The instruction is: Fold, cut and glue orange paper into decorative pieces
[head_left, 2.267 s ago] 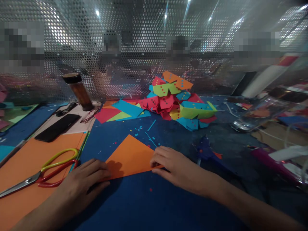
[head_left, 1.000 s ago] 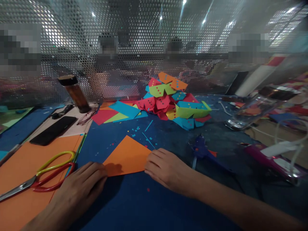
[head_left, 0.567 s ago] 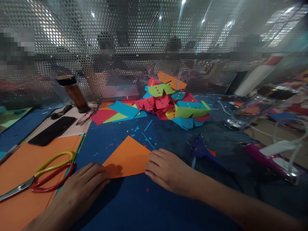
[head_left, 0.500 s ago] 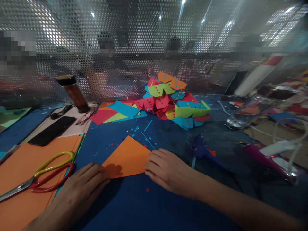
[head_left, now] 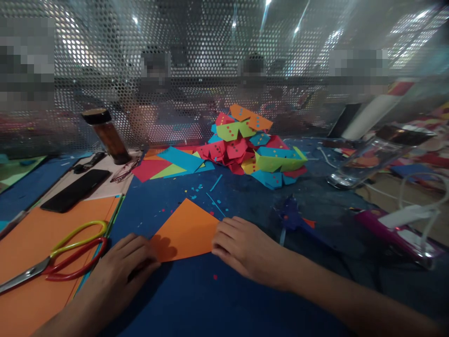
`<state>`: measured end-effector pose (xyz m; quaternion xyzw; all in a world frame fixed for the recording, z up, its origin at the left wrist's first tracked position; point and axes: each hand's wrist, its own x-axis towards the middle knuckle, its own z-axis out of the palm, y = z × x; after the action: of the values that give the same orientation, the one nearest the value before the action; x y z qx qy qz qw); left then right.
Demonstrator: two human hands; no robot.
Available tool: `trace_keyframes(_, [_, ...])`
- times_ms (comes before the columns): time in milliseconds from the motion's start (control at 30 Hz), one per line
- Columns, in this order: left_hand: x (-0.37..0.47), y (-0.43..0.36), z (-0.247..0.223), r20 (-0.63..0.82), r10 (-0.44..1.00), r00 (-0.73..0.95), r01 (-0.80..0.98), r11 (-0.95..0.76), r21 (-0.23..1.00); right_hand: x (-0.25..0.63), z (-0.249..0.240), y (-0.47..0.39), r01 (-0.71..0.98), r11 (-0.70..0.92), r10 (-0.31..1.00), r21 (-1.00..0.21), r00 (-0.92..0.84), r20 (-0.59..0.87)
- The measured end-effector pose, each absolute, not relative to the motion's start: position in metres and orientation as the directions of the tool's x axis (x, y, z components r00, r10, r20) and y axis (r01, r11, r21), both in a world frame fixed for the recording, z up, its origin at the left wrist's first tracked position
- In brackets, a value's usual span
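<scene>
An orange piece of paper (head_left: 189, 229), apparently folded into a triangle with its peak pointing away from me, lies on the blue tabletop (head_left: 196, 299). At its left corner, my left hand (head_left: 128, 267) has its fingers curled and closed against the paper. My right hand (head_left: 243, 248) grips the right corner, fingers bent over it and their tips partly hidden. Scissors (head_left: 75, 252) with one yellow and one red handle rest on orange sheets (head_left: 21, 238) to the left of my left hand. Small blue paper scraps (head_left: 198, 187) are scattered beyond the paper.
A heap of folded, dotted colored paper shapes (head_left: 245, 145) stands at the back, beside flat colored sheets (head_left: 185, 159). A phone (head_left: 77, 189) and brown bottle (head_left: 112, 140) are left. On the right are a blue tool (head_left: 298, 217), clear bottle (head_left: 372, 154) and magenta device (head_left: 393, 234).
My left hand's fingers have lifted and shifted slightly, opening a gap above the thumb. The right hand and the orange paper stay almost in place.
</scene>
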<state>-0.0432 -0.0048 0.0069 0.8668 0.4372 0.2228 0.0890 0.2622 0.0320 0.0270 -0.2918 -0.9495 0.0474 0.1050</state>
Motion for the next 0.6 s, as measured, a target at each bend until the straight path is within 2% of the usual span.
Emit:
trace_keyframes(267, [-0.0392,-0.0034,0.0103,0.331,0.805,0.492,0.716,-0.591,0.372,0.2595,0.0325,0.0326,0.6,0.756,0.641,-0.262,-0.759,0.112])
trace_keyframes(600, [-0.0348,-0.0004,0.0143,0.312,0.815,0.488,0.726,-0.577,0.373,0.2575,0.0328,0.0328,0.638,0.723,0.68,-0.264,-0.724,0.115])
